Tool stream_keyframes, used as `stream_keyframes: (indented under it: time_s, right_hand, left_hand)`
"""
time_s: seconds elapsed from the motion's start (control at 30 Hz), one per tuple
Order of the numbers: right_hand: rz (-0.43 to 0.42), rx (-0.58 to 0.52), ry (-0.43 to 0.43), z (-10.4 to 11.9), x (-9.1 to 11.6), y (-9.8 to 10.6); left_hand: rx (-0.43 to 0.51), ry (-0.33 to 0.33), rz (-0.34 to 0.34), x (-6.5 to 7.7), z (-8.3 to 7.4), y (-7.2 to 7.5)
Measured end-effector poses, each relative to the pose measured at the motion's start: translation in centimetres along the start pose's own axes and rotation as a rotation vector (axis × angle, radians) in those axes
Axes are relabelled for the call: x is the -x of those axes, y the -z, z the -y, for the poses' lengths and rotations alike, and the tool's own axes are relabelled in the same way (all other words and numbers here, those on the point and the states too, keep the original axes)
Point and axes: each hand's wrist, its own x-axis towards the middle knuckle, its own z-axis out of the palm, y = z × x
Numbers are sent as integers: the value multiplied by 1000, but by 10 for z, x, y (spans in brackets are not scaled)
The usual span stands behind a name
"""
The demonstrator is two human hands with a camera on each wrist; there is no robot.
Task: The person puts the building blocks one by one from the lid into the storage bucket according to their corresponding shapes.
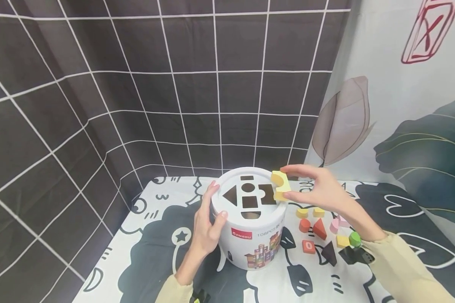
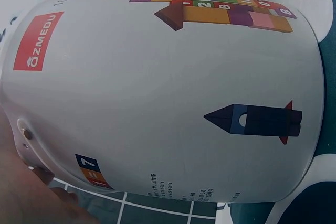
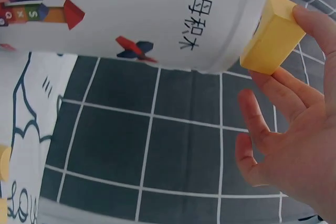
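Note:
A white bucket (image 1: 246, 240) stands upright, its lid (image 1: 231, 212) pierced by several shaped holes. My right hand (image 1: 318, 187) pinches a yellow arch block (image 1: 285, 185) between thumb and fingers at the lid's right edge, beside the notched hole. The right wrist view shows the yellow block (image 3: 273, 35) at the bucket's rim, with my right hand's (image 3: 294, 140) other fingers spread apart from it. My left hand (image 1: 207, 225) rests against the bucket's left side, fingers at the lid's rim. In the left wrist view part of my left hand (image 2: 37, 198) shows beside the bucket (image 2: 147, 98).
Right of the bucket lie several loose blocks, among them a red triangle (image 1: 319, 228), a red cylinder (image 1: 304, 225), a red number tile (image 1: 309, 246), a green block (image 1: 354, 239) and a dark triangle (image 1: 329, 253). A dark gridded cloth (image 1: 189, 92) hangs behind the patterned tablecloth (image 1: 159, 210).

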Motion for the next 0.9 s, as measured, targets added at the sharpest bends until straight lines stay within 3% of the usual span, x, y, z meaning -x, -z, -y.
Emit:
stream_keyframes:
  time_s: [0.3, 0.63, 0.9]
  right_hand:
    - [25, -26, 10, -4, -9, -14]
    - [55, -32, -69, -6, -12, -25]
    - [75, -51, -44, -8, -10, -28]
  left_hand:
    - [3, 0, -2, -2, -1, -1]
    - [5, 7, -5, 0, 0, -1]
    - [11, 17, -5, 1, 1, -1]
